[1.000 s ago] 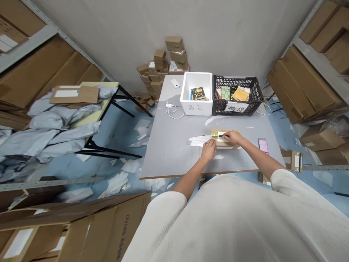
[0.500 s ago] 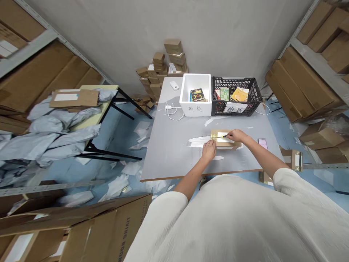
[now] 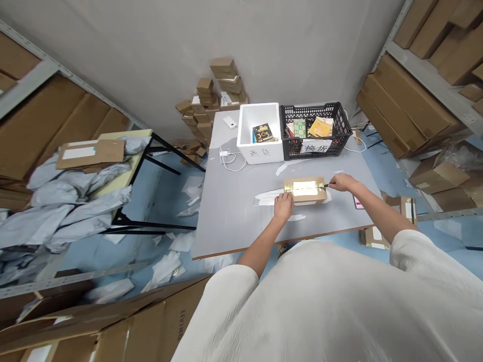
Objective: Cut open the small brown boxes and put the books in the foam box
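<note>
A small cardboard box (image 3: 316, 198) with yellowish tape and a white label (image 3: 305, 188) lies flat on the grey table (image 3: 234, 211). My left hand (image 3: 284, 205) grips its left end, fingers on the near corner. In my right hand (image 3: 342, 182) is a slim dark box cutter (image 3: 326, 185), its tip at the box's right end. A thin dark line runs lengthwise across the label toward the tip. Beneath the box a white patch (image 3: 266, 197) shows on the tabletop.
Behind the box stand a white foam bin (image 3: 260, 153) and a black plastic crate (image 3: 339, 146), both holding booklets. A phone (image 3: 358, 202) lies right of my forearm. Grey parcels (image 3: 60, 193) cover a side table. Paper scraps (image 3: 164, 266) litter the floor.
My right hand has drawn the box cutter rightward along the box, from the label's left part to the right end. My left hand still holds the left end. The camera view has shifted slightly.
</note>
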Tool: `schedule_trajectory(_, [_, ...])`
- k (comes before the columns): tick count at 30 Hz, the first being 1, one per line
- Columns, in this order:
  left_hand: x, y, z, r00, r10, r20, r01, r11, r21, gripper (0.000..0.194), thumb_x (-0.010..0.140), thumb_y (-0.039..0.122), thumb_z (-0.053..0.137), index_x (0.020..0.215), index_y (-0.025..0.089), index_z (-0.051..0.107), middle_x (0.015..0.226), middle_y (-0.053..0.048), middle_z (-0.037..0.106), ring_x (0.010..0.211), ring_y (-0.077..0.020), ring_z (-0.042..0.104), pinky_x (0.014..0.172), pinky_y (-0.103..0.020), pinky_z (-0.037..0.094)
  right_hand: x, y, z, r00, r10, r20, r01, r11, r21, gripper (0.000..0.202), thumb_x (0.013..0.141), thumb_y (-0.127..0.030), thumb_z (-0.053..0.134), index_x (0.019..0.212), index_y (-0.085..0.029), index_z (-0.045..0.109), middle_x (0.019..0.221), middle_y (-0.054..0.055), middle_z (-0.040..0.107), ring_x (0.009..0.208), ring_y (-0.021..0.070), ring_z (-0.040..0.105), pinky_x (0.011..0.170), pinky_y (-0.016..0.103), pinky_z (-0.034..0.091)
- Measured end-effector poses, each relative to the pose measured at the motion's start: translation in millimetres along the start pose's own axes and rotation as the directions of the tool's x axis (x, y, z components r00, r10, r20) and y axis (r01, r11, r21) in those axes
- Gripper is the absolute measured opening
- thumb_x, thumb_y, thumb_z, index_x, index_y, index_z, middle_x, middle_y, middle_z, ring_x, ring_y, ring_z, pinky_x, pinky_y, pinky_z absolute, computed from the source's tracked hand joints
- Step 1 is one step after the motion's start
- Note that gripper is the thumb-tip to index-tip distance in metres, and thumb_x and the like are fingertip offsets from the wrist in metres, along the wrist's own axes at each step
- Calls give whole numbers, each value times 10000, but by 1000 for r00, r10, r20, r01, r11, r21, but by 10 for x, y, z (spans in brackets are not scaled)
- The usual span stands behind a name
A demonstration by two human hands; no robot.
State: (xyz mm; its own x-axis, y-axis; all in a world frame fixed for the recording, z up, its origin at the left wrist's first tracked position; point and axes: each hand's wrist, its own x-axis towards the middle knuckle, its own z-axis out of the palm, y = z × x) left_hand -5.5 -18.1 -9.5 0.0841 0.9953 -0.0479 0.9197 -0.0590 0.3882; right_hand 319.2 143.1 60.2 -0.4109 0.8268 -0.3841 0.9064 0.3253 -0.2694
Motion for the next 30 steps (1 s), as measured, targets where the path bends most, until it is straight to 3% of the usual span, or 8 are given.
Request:
schedule_trajectory(5, [-3,20,-33,1000,0,3,-1,999,45,450,1048,189,462,1470,208,616,1346,-186,680,1316,-372,582,1142,-523,423,-260,313,-176,997,68,37,-65,996,-61,364,930,-545,672,1014,-281,908,914,136,827,904,326,725,748,390,471])
schedule_trajectory(8, [-11,44,-43,1000,-7,-6,7,997,83,426,1023,165,485,1417,224,635,1343,-172,674,1319,-353,583,1174,-518,400,-393,395,-246,993,109,44,-107,993,-56,360,954,-532,664,1017,-265,897,868,116,815,890,298,731,731,353,468])
schedule_trajectory(12, [17,121,-42,999,-26,-27,30,988,154,421,970,151,549,1375,227,640,1399,-166,641,1351,-341,563,1229,-535,353,-565,483,-226,987,141,71,-148,983,107,374,1017,-513,615,946,-217,833,860,81,806,788,223,737,689,288,480])
schedule_trajectory(15, [111,251,-13,1000,12,0,-12,987,157,453,972,189,586,1419,253,616,1505,-158,585,1425,-342,518,1238,-546,351,-679,535,-94,986,151,68,-166,931,325,388,1079,-491,549,960,-192,765,874,62,808,674,162,721,642,243,497])
schedule_trajectory(18, [282,442,32,990,107,93,-118,986,118,490,1008,278,615,1495,298,568,1574,-131,545,1459,-330,494,1228,-520,378,-745,520,99,982,189,8,-172,874,455,359,1101,-481,547,980,-190,719,850,51,794,609,129,699,568,205,483])
schedule_trajectory(23, [607,751,75,964,202,173,-222,970,103,569,1023,371,645,1566,259,518,1565,-162,551,1453,-356,498,1218,-507,383,-774,315,446,980,189,-60,-101,737,668,322,1093,-493,598,1005,-200,699,864,45,773,618,129,712,524,194,510])
schedule_trajectory(26, [737,845,83,955,200,219,-230,965,125,596,1008,385,672,1564,231,525,1528,-178,570,1422,-364,525,1200,-500,391,-779,209,625,985,166,-52,-77,682,727,259,1056,-469,665,1094,-216,703,832,22,752,635,142,719,530,200,515])
schedule_trajectory(30, [816,878,104,950,166,265,-213,964,161,622,986,386,712,1559,229,526,1519,-183,582,1421,-368,535,1207,-501,376,-762,220,787,982,180,-57,-89,707,701,196,1034,-394,675,1127,-223,703,768,-5,720,625,148,704,568,214,503])
